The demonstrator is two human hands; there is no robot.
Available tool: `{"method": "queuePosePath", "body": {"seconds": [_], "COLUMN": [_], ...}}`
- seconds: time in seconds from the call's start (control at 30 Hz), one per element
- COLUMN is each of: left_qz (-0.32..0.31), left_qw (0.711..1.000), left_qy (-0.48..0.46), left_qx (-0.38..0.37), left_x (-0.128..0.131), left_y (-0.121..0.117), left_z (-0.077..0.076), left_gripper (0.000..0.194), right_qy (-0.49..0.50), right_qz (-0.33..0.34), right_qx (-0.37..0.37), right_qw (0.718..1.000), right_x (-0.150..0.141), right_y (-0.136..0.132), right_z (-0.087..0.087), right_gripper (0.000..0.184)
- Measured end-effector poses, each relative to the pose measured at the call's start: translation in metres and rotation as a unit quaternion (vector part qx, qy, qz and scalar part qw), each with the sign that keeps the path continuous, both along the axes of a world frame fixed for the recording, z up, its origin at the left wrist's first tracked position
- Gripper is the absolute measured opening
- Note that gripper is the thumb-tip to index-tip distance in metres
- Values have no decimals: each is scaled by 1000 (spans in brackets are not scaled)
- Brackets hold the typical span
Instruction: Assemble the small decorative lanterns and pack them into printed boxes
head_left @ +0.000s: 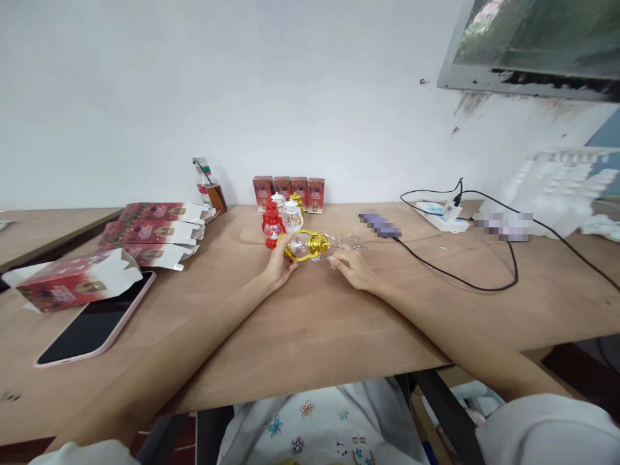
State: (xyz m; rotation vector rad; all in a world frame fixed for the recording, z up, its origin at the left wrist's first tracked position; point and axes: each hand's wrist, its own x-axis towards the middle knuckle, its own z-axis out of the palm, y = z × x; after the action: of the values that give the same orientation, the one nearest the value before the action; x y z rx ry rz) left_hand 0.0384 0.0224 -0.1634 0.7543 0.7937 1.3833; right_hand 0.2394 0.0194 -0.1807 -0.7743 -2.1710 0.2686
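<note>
My left hand (279, 265) is closed round the base of a small gold lantern (306, 245) with a clear bulb-shaped body. The lantern lies on its side in the air, its pointed top toward my right hand (352, 266). That hand is pinched just right of the tip, apart from it; what sits between the fingertips is too small to make out. Behind it lies a loose heap of thin silvery wire pieces (356, 243). Beyond my left hand stand a red lantern (272, 226), white lanterns (292, 216) and another gold lantern (297, 201), partly hidden.
Several red printed boxes (316, 195) stand by the wall. Flattened boxes (159, 231) and an opened box (72, 284) lie left, beside a phone (97, 323). A bottle (213, 194) stands behind. To the right are a cabled device (380, 225), a power strip (442, 218) and white packaging (537, 187).
</note>
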Motion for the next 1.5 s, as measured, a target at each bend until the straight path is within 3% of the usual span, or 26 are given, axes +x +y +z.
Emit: {"method": "queuePosePath", "body": {"seconds": [0.13,0.3,0.57,1.2,1.4,1.5], "left_qz": [6,-15,-60,-32,-30,-26], "left_qw": [1000,1000,997,999,999,999], "left_qy": [4,23,48,29,14,5], "left_qx": [5,6,29,24,26,21], "left_x": [0,0,0,0,0,0], "left_y": [2,4,3,4,4,2], "left_z": [-2,-4,-5,-5,-6,-5], "left_gripper": [28,28,30,29,28,25], "right_qy": [-7,-59,-113,-95,-60,-8], "right_qz": [-36,8,73,64,54,40], "right_qx": [47,81,55,46,4,-74], "right_qw": [998,995,989,992,997,996], "right_x": [4,10,12,11,10,6], "right_y": [1,1,3,1,2,2], "right_z": [4,8,7,7,9,8], "right_gripper": [45,39,44,40,48,53]}}
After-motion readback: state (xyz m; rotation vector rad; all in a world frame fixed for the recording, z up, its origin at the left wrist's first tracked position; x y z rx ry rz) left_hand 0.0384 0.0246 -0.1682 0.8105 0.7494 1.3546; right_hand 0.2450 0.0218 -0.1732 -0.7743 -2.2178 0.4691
